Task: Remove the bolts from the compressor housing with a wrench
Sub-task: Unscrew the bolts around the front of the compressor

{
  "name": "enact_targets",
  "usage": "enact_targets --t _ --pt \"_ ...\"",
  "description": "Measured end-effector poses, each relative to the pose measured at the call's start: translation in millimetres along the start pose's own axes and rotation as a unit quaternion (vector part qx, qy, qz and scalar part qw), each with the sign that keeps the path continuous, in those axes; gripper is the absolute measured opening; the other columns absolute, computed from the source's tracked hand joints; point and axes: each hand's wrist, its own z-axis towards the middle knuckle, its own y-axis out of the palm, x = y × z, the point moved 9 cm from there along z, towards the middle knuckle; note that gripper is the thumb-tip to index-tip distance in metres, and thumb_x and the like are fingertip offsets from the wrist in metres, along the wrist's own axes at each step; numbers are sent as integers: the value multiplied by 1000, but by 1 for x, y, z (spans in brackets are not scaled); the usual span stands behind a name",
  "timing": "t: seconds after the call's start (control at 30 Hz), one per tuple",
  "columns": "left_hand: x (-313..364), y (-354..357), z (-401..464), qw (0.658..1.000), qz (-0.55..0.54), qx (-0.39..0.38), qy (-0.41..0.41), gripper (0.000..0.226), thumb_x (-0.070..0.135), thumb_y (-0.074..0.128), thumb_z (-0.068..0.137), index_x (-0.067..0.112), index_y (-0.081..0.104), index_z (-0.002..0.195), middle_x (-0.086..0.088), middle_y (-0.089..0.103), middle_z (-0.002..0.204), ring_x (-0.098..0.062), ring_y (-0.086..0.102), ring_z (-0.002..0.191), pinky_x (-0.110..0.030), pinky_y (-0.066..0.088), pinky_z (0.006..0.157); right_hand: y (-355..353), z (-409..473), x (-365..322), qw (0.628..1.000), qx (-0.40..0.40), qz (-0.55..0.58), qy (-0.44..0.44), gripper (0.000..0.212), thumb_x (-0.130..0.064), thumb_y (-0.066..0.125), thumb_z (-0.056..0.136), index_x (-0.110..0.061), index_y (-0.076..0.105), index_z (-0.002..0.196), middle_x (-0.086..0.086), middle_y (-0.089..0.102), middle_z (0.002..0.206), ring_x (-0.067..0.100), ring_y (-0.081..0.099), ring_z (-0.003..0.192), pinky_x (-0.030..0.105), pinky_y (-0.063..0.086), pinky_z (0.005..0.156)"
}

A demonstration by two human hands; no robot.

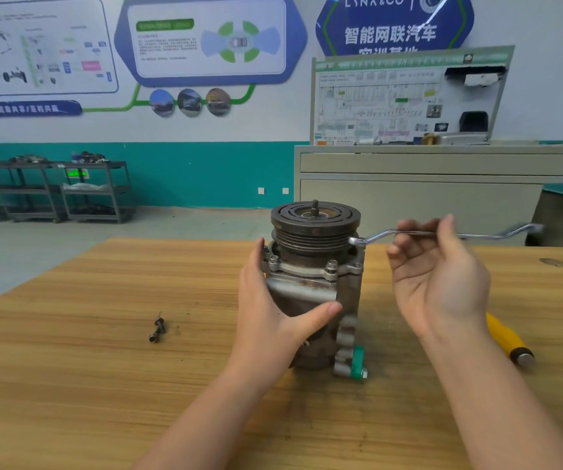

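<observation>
The compressor (314, 286) stands upright on the wooden table (104, 368), its dark pulley on top. My left hand (273, 310) grips the housing from the left, thumb across its front. My right hand (436, 266) pinches the shaft of a silver offset ring wrench (449, 234) between thumb and fingertips. The wrench lies level, its left ring end at the housing's upper right rim just under the pulley. Bolt heads (331, 266) show on the front flange. Two loose dark bolts (157, 329) lie on the table to the left.
A yellow-handled tool (510, 340) lies on the table at the right, partly behind my right forearm. A green clip (358, 361) sits at the compressor's lower right. Behind the table stand a grey cabinet (442, 184) and, far left, dark shelving (53, 191).
</observation>
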Motion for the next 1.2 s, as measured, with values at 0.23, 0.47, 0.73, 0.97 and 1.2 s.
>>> enact_targets --t 0.23,0.47,0.73,0.97,1.2 --pt "4 0 0 1000 1 -5 5 106 65 79 50 51 17 135 35 29 134 17 27 128 -8 27 102 19 -23 -18 971 -20 -178 -159 20 -27 42 102 -21 50 84 6 69 68 13 59 45 24 50 48" --pt "4 -1 0 1000 -1 1 3 110 65 79 50 45 17 138 23 32 140 5 31 132 -26 31 113 63 -73 -28 829 -193 -354 -389 13 -32 44 101 -28 52 91 0 64 77 9 64 56 23 50 56" --pt "-1 0 -2 1000 0 5 -16 122 72 79 45 48 4 138 34 25 135 13 25 130 -7 21 106 60 -83 -17 831 -168 -328 -417 20 -26 34 104 -18 45 89 6 60 73 14 54 51 23 44 54" --pt "1 0 -1 1000 7 1 -17 127 68 72 45 38 2 147 41 19 125 18 21 123 2 15 96 3 -5 23 997 -12 -31 77 31 -25 34 103 -13 50 80 7 65 62 14 56 46 19 47 46" --pt "1 1 -1 1000 14 -11 -18 128 72 73 47 40 -1 147 44 18 125 30 18 116 9 17 88 8 -15 -8 991 11 -86 -99 23 -28 39 103 -14 47 87 5 68 65 12 60 48 23 51 49"
